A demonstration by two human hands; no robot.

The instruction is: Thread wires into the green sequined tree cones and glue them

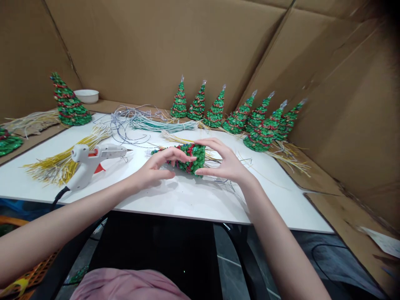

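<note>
A small green beaded tree (189,166) with red bands lies on its side on the white board (193,200), its tip to the left and its base to the right, wires near the base. My right hand (226,162) is at the base, fingers above and thumb below, closed round its edge. My left hand (161,166) reaches over the middle of the tree from the left, fingers stretched and thumb apart; part of the tree is hidden beneath it.
A white glue gun (89,160) rests on yellow-white stems (59,164) at the left. Green-white wires (162,123) lie behind. Upright trees (215,110) line the back right; another tree (70,104) and a white bowl (87,96) stand back left.
</note>
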